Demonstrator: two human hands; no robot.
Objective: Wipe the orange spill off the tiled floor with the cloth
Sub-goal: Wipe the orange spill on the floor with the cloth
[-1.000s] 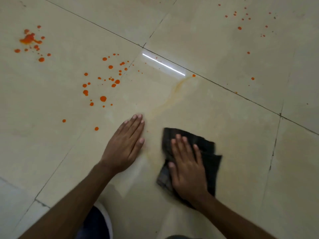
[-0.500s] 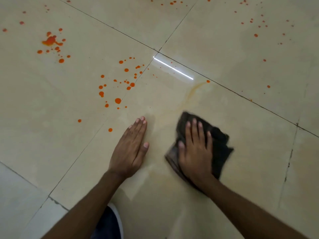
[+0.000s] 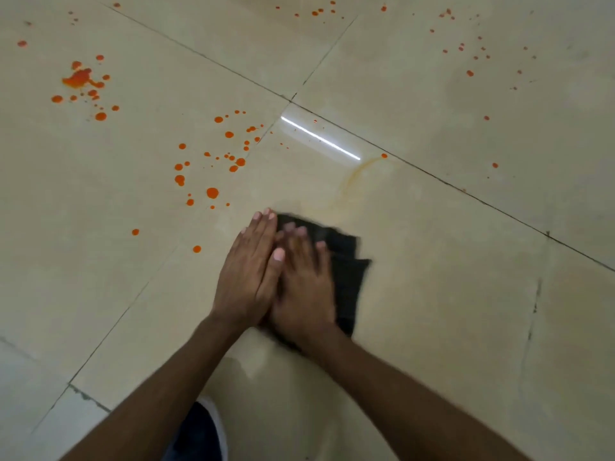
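Beige tiled floor (image 3: 432,294) fills the view, dark grout lines crossing it, a bright light streak (image 3: 319,138) reflected near a tile corner. Orange spill (image 3: 213,161) lies as scattered drops left of centre, a bigger splat (image 3: 81,79) far left, fine specks (image 3: 466,54) top right, and a faint smeared orange arc (image 3: 356,174) just beyond the cloth. Dark cloth (image 3: 346,271) lies flat on the floor at centre, blurred. Right hand (image 3: 304,284) rests palm-down on the cloth, fingers spread flat, grip released, pressing not clutching. Left hand (image 3: 249,277) lies flat, grip released too, touching the right hand's side, fingertips at the cloth's left edge. Dark shoe with white rim (image 3: 199,434) at the bottom.
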